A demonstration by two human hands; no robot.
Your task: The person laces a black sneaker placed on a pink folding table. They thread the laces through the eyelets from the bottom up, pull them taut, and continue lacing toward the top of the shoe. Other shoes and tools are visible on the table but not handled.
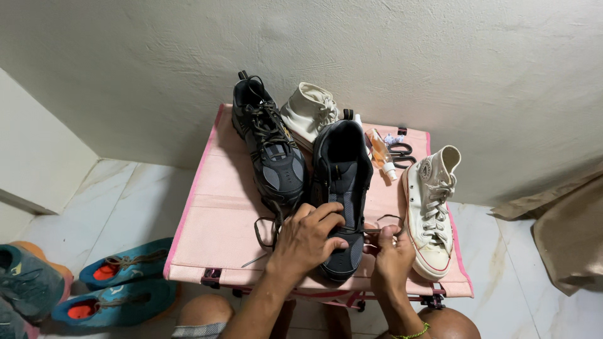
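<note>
Black-and-grey mesh trainer (341,188), unlaced and gaping, lies at the front middle of the pink fabric surface (213,220). Left hand (306,238) presses flat over its toe, fingers spread; right hand (392,254) pinches its dark lace (377,221). Lacing seems underway; threading an eyelet needs a steady shoe.
</note>
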